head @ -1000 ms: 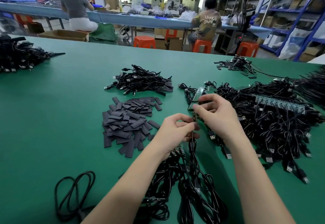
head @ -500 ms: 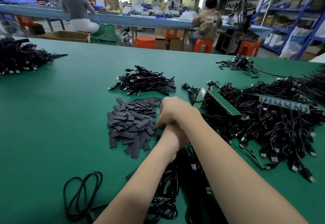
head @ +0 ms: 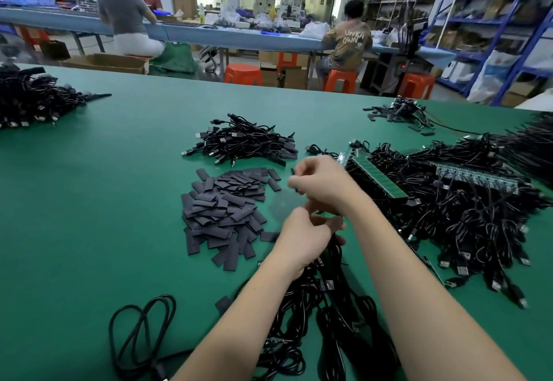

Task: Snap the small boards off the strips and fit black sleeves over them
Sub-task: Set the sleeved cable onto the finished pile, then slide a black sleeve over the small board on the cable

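Landmark: your heap of black sleeves (head: pixel 224 213) on the green table (head: pixel 89 201). Far left of it, a cable pile (head: pixel 33 99). Behind it, a smaller bundle of cables (head: pixel 242 141). Just right of it, your left hand (head: pixel 302 243), fingers curled round black cables (head: pixel 326 285). Above that, your right hand (head: pixel 323 183) pinches one thin dark piece, blurred. Further right, green board strips (head: pixel 377 177) lie on a large cable tangle (head: pixel 466 207).
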The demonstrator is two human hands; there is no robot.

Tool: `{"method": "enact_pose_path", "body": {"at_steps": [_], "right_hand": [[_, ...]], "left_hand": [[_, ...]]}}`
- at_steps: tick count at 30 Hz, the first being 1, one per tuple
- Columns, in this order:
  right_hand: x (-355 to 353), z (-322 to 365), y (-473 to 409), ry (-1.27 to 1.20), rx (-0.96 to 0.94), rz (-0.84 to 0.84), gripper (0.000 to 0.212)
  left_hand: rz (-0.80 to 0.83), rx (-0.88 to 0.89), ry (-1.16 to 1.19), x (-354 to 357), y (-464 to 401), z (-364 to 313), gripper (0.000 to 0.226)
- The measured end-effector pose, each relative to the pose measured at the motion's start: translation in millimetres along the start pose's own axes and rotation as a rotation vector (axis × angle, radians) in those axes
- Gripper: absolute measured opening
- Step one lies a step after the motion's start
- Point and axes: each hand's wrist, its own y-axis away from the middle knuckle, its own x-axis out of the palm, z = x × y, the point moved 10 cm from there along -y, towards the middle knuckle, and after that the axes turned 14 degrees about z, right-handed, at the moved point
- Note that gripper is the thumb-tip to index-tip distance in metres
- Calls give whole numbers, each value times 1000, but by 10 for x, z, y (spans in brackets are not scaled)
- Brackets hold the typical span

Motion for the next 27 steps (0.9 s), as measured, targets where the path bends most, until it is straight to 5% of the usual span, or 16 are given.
{"method": "enact_pose_path", "body": {"at_steps": [4, 12, 27], "right_hand": [[-437, -338, 317, -413, -109, -226, 23], [-283, -979, 550, -913, -65, -306, 14], [-290, -925, 665, -1138, -215, -82, 37]], "left_hand": [[-4, -2, 68, -19, 3, 22, 8], [-28, -2, 67, -44, 25, -14, 14], [86, -43, 198, 54, 70, -94, 18]]}}
